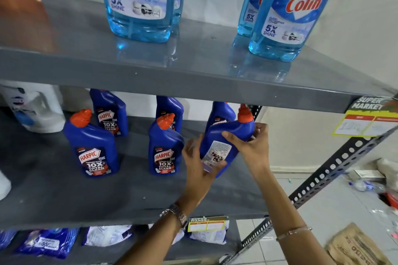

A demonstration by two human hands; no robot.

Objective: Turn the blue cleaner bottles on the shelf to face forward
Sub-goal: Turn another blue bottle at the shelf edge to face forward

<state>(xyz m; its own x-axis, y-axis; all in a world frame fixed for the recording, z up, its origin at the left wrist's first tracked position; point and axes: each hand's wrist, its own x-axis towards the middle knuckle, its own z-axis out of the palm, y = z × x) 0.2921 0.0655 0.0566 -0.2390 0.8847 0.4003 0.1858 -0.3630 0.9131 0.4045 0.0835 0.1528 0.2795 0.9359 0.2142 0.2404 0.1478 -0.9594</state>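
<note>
Several dark blue cleaner bottles with orange caps stand on the middle grey shelf (pixel 107 196). Two front ones (pixel 92 146) (pixel 164 148) show their red front labels, as does one behind them (pixel 109 112). The rightmost front bottle (pixel 228 135) is tilted, with its white back label toward me. My left hand (pixel 199 165) grips its lower part, thumb across the back label. My right hand (pixel 252 146) grips its upper body just under the orange cap. Another bottle (pixel 221 112) stands behind it, partly hidden.
Light blue glass-cleaner bottles (pixel 137 0) (pixel 286 19) stand on the upper shelf. A white container (pixel 34 107) sits at the left of the middle shelf. Packets (pixel 47 243) lie on the bottom shelf. A perforated metal brace (pixel 336 168) slants at right; clutter lies on the tiled floor.
</note>
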